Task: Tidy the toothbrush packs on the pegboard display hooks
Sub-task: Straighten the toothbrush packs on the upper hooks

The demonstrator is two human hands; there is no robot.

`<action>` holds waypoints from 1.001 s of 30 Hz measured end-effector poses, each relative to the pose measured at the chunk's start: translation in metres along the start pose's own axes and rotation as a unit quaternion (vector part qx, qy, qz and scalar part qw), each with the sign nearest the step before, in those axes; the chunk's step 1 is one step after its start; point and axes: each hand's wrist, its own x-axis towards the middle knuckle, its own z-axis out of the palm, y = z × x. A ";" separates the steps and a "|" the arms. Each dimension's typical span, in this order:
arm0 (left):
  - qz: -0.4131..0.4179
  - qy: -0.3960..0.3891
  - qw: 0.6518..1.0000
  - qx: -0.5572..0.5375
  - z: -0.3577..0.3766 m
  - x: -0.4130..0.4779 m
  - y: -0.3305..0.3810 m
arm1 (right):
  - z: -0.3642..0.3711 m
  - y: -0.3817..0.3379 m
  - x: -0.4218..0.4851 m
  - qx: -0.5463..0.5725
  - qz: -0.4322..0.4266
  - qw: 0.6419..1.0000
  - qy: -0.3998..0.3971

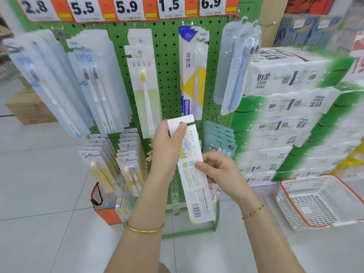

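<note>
The green pegboard (169,62) fills the upper centre of the frame, a perforated metal sheet on a wire foot, with price cards along its top edge. Right of it stands a tall stack of tissue packs (291,107) in soft glossy film, and at lower right a white plastic basket (315,201) with an orange rim sits on the pale tiled floor. Long clear blister packs hang in rows on the board; the one with a yellow-green brush (144,89) at centre looks to match the loose pack, so that hook is probably its home.

The step in hand appears to be rehanging one pack. The toothbrush pack (194,174), a long flat white card with a barcode near its foot and a hang hole at its top, is held off the hooks in the lower centre, tilted slightly, printed back toward the camera. The left hand (167,146) makes the upper grip, thumb pressed on the card just beside the hang hole. The right hand (218,170) pinches the card's right edge at mid-length, fingers curled behind.

The next move likely calls for turning the pack face-out, lifting it, and threading the small hole over a hook tip.
</note>
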 end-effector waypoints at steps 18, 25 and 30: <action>0.139 -0.041 0.987 -0.063 -0.064 0.042 0.084 | 0.069 -0.076 0.083 -0.145 -0.088 0.977 0.131; 0.199 0.022 0.978 0.059 -0.076 0.060 0.084 | 0.105 -0.092 0.097 -0.317 -0.087 0.905 0.271; 0.182 0.021 0.979 0.091 -0.081 0.075 0.077 | 0.110 -0.089 0.103 -0.344 -0.075 0.895 0.273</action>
